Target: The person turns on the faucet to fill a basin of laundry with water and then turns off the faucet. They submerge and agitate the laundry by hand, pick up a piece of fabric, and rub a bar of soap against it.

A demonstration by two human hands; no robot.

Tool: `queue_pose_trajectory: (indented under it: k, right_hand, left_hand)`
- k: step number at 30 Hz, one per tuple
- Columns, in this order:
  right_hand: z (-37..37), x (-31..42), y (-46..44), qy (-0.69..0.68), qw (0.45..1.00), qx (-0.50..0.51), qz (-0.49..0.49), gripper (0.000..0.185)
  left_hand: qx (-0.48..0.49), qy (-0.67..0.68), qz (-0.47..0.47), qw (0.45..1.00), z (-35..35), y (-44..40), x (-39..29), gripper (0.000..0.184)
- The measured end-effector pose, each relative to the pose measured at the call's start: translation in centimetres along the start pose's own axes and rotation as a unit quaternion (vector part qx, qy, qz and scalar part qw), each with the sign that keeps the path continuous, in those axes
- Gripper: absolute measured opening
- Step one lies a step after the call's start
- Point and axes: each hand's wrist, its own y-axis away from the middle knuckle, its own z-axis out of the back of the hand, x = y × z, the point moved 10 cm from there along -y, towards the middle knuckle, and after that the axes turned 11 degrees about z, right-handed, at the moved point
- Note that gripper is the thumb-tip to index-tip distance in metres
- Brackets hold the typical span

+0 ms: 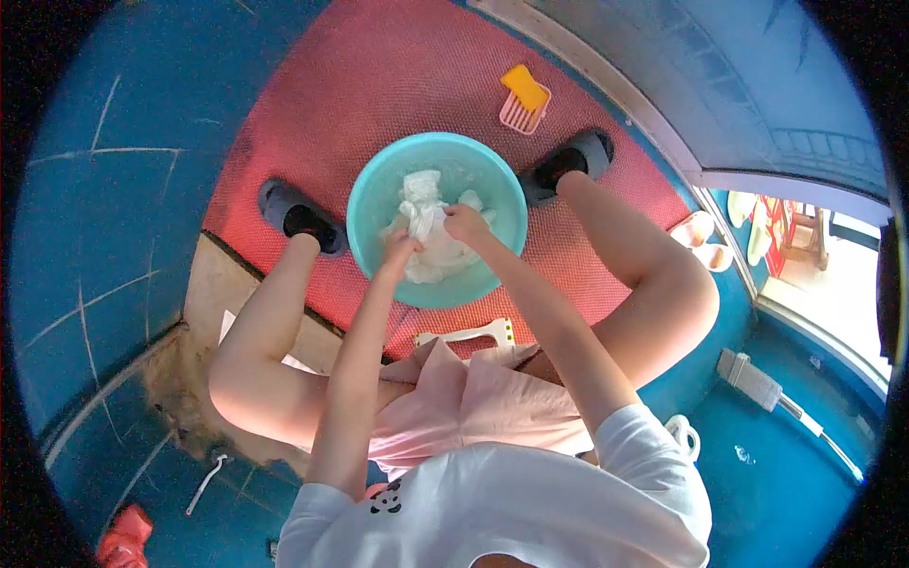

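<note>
A light-blue basin [365, 175] stands on the red mat between my feet. Wet white cloth [437, 248] lies bunched inside it, in what looks like cloudy water. My left hand [401, 248] pinches the cloth on its left side, fingers closed. On the opposite side, my right hand [466, 224] is closed on the same cloth, a short way from the left one. Part of the cloth rises in a fold toward the far side of the basin. The fingertips of both hands are partly hidden by the cloth.
A yellow sponge [525, 87] rests on a pink slatted soap dish [524, 115] beyond the basin. Near my lap is a white plastic stool edge [469, 333]. A squeeze mop [757, 383] lies right; white slippers [694, 230] sit by the doorway. Blue tiled wall [114, 199] bounds the left.
</note>
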Motion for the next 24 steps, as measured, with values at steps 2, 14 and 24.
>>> queue_pose_trajectory:
  k: [2,14,24]
  right_hand:
    - [1.1,0.0,0.1,-0.05,0.998,-0.043,-0.019,0.024]
    - [5.6,5.4,4.9,-0.025,0.962,-0.19,0.192,0.017]
    - [-7.6,2.0,10.1,0.33,0.89,0.272,0.154,0.046]
  left_hand:
    - [-0.003,-0.017,-0.023,1.0,0.2,1.1,-1.7,0.035]
    - [-0.115,0.036,-0.06,0.991,3.6,2.5,-3.2,0.038]
    - [-0.204,-0.421,-0.224,0.855,-1.0,6.1,-4.2,0.059]
